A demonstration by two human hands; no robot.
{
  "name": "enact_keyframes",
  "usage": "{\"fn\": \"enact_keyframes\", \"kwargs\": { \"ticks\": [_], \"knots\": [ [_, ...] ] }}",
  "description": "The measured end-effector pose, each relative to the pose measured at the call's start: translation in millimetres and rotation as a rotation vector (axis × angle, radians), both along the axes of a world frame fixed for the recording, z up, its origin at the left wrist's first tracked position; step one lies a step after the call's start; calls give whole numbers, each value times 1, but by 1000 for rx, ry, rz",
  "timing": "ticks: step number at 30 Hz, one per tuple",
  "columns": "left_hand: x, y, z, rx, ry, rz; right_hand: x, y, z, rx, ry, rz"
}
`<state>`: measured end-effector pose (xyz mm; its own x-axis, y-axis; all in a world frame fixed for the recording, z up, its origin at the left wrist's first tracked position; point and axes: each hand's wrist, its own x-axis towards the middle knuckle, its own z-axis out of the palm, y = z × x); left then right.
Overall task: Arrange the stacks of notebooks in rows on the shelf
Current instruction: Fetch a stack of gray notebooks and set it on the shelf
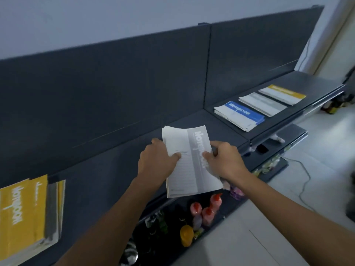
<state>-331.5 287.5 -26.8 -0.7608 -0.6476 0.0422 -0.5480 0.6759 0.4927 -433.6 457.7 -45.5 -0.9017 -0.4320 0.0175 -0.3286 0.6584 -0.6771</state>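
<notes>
A thin stack of grey-and-white notebooks is held over the front part of the dark shelf. My left hand grips its left edge and my right hand grips its right edge. Farther right on the shelf lie three stacks in a row: a blue one, a grey one and a yellow one. At the left edge of the view sits a taller stack topped by a yellow notebook, with grey and yellow ones beneath.
The shelf's dark back panel rises behind. Below the shelf, a lower shelf holds red-capped bottles, a yellow bottle and dark bottles. A white cable trails over the pale floor at right.
</notes>
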Motion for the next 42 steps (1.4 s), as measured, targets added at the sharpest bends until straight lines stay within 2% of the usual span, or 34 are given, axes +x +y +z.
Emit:
{"fn": "enact_keyframes", "kwargs": {
  "ticks": [9, 23, 30, 42],
  "knots": [
    [-104, 99, 0, -50, -21, -135, -80, 96, 2, 162, 79, -100],
    [-270, 170, -6, 4, -62, -337, -208, 184, 2, 199, 84, -305],
    [-357, 200, -14, -43, -43, -410, -280, 215, 7, 237, 72, -360],
    [-463, 267, -17, -71, -68, -496, -373, 284, 1, 191, -6, -445]
  ]
}}
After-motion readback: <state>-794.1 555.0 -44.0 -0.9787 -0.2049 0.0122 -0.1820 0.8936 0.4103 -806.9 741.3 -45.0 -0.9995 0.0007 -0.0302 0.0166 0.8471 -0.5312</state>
